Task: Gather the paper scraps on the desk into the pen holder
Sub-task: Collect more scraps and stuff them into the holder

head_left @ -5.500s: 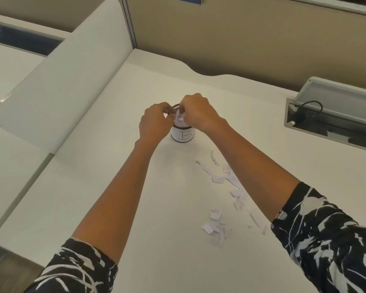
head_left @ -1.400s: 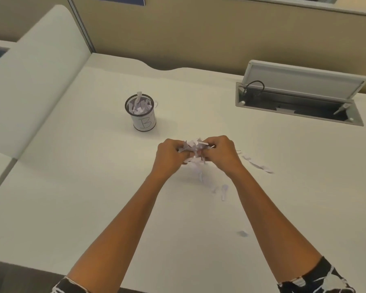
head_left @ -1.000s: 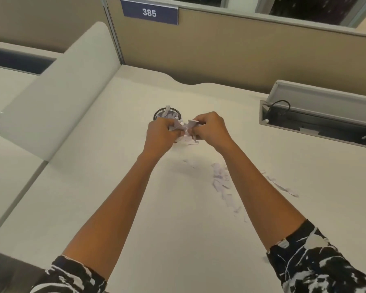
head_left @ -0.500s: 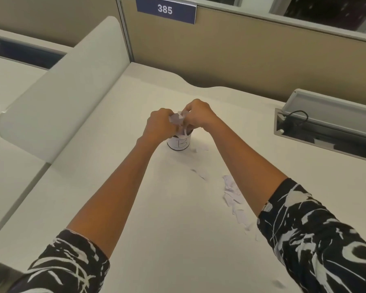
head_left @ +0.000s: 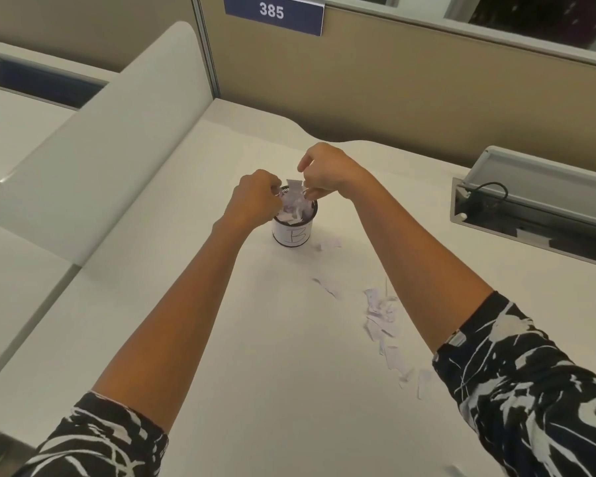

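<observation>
Since half a second ago the right hand point(head_left: 326, 173) has lifted a little above the rim of the small round black mesh pen holder with a white label marked "B" point(head_left: 294, 226), and the clump of paper that both hands pinched together is now mostly down inside the holder. The left hand point(head_left: 255, 197) has stayed pressed at the holder's left rim.

In the head view, the pen holder stands upright on the white desk point(head_left: 255, 339), and it is stuffed above its rim with torn white paper scraps point(head_left: 295, 204). The left hand sits against the holder's left side, fingers curled inward over the top of the scraps; whether they grip any piece cannot be told. The right hand hovers over the holder's right rim, thumb and forefinger closed together near a scrap that sticks up; the other fingers are loosely bent, and whether it has hold of that scrap cannot be told.

Just right of the holder's base lie a couple of small loose scraps point(head_left: 329, 243). Nearer the person from the holder, a thin strip point(head_left: 327, 287) lies alone, and further to the holder's right and nearer, a scattered trail of torn pieces point(head_left: 382, 318) runs beside the right forearm. Both arms end in black-and-white patterned sleeves point(head_left: 530, 390). Beyond the holder a blue sign reading 385 point(head_left: 272, 12) hangs on the beige partition.
</observation>
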Motion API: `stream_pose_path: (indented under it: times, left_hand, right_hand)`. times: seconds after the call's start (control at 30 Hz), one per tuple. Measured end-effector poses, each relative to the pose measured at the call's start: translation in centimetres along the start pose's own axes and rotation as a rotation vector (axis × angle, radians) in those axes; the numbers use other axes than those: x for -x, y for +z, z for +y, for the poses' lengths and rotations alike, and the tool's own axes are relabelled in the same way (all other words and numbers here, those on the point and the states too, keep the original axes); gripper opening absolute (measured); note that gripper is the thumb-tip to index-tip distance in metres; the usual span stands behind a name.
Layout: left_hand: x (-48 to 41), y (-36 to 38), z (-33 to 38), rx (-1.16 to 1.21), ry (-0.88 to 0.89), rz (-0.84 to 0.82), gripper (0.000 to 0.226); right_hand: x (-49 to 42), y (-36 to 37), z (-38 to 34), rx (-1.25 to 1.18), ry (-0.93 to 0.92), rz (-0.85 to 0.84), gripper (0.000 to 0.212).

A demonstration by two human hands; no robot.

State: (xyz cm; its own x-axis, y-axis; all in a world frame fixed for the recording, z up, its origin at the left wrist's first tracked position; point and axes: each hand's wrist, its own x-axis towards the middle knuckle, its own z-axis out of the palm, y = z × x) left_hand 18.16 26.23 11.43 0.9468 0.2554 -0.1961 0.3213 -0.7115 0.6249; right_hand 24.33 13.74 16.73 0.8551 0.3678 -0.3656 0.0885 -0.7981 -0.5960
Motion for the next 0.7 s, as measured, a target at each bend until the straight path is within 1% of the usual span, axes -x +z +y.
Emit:
stream_pose_path:
  times: [0.1,0.17,0.27,0.37,0.43,0.5,0.6,0.7]
  left_hand:
    - [0.3,0.4,-0.2,-0.047,0.032,0.107,0.025]
    - [0.6,0.6,-0.3,-0.068,0.01,0.177,0.023]
    - [0.7,1.0,-0.6,-0.109,-0.021,0.27,0.023]
    - [0.6,1.4,-1.1,-0.107,-0.02,0.256,0.028]
    - [0.6,1.7,-1.4,-0.128,0.001,0.234,0.025]
    - [0.4,2.0,-1.6,-0.187,0.024,0.236,0.019]
    - [-0.1,2.4,-1.5,-0.316,0.033,0.219,0.017]
    - [-0.6,2.8,-1.1,-0.384,0.003,0.228,0.016]
  right_hand:
    - [0.0,0.6,0.2,0.047,-0.026,0.1,0.022]
    - [0.0,1.0,0.3,0.127,-0.053,0.158,0.02]
    - [0.1,1.6,0.5,0.184,-0.106,0.189,0.018]
    - [-0.1,2.7,0.9,0.296,-0.153,0.182,0.019]
    - [-0.5,3.6,1.4,0.393,-0.176,0.179,0.023]
    - [-1.1,4.2,1.9,0.491,-0.199,0.178,0.026]
    - [-1.8,4.8,2.4,0.634,-0.202,0.217,0.029]
    - [-2.5,5.5,2.8,0.703,-0.19,0.255,0.027]
